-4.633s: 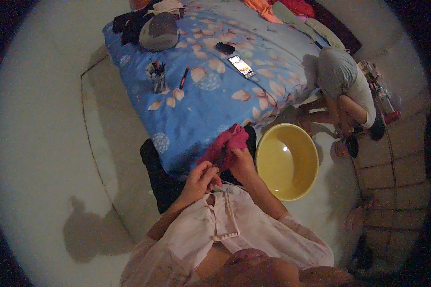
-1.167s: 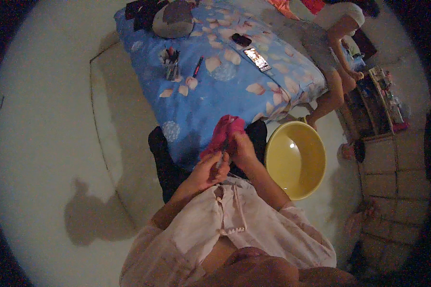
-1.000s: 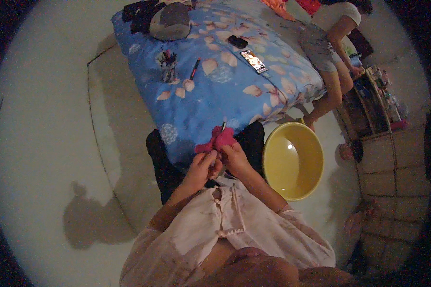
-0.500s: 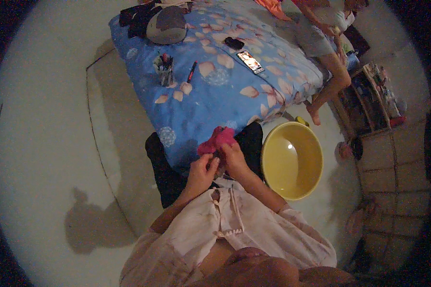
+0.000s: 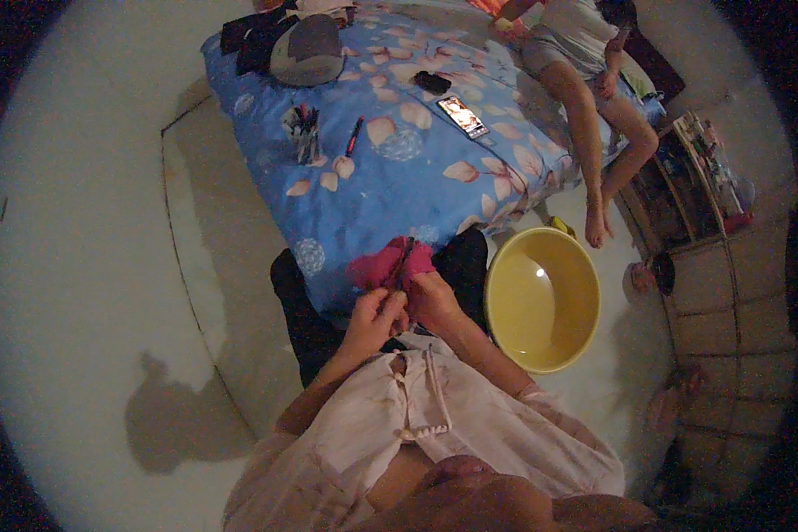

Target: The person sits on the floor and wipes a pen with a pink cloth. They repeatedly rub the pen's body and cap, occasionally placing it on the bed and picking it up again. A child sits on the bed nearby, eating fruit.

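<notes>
A bright pink piece of soft cloth (image 5: 377, 269) is spread between my hands at the near edge of the bed, its exact kind unclear. My left hand (image 5: 374, 317) is closed at its lower left edge, thumb and fingers pinched together. On the other side my right hand (image 5: 434, 300) grips the cloth with curled fingers. A thin dark strip (image 5: 407, 255) runs down the middle of the pink cloth between the hands; I cannot tell what it is. Both hands nearly touch, above my lap.
The bed has a blue flowered sheet (image 5: 346, 213). On it lie a lit phone (image 5: 462, 117), a red-and-black pen (image 5: 354, 137), a pen holder (image 5: 307, 146), a small black object (image 5: 432, 82) and a grey cap (image 5: 307, 53). A yellow basin (image 5: 504, 341) stands right; another person (image 5: 585, 80) sits far right.
The pink cloth has spread out to the left, and the dark strip now shows along it. My hands have barely shifted. The other person has leaned back, both legs now showing.
</notes>
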Tool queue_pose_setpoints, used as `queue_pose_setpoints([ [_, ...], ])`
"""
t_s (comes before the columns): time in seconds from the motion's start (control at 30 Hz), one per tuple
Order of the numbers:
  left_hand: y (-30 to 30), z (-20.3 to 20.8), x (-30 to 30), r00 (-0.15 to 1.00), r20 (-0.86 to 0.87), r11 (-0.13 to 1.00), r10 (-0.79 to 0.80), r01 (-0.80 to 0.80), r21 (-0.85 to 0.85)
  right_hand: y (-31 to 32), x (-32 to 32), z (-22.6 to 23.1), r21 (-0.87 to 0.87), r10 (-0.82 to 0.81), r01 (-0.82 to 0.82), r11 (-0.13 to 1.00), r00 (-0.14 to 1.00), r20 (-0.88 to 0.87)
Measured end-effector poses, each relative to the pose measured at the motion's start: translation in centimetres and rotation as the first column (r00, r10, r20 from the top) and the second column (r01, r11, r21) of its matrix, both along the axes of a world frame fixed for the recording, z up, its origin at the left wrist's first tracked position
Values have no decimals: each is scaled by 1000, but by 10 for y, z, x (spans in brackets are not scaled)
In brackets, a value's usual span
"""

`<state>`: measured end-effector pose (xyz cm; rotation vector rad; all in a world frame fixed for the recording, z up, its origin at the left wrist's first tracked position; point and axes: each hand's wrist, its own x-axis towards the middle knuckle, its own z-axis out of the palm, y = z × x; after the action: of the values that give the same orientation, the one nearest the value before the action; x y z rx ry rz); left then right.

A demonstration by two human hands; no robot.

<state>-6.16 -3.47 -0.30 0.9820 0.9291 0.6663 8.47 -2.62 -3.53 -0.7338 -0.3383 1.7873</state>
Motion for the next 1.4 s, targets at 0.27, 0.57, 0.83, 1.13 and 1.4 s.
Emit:
queue_pose_setpoints([
  [0.27, -4, -1, 0, 987, 52, 988, -155, 156, -10, 16, 4, 8, -47, -196, 194, 980, 980, -42],
  [0.57, 0, 11, -8, 998, 40, 999, -47, 48, -7, 8, -8, 10, 11, -112, 112, 994, 970, 214],
  [0.83, -6, 14, -11, 973, 229, 989, 4, 30, -146, 2, -2, 9, 17, -73, 72, 997, 988, 132],
  [1.13, -9, 14, -11, 985, 146, 992, -90, 102, -78, 19, 8, 24, 5, -152, 153, 988, 985, -80],
  [1.4, -2, 11, -10, 980, 159, 983, 116, -90, -163, -9, -20, 34, 28, -64, 59, 998, 946, 319],
])
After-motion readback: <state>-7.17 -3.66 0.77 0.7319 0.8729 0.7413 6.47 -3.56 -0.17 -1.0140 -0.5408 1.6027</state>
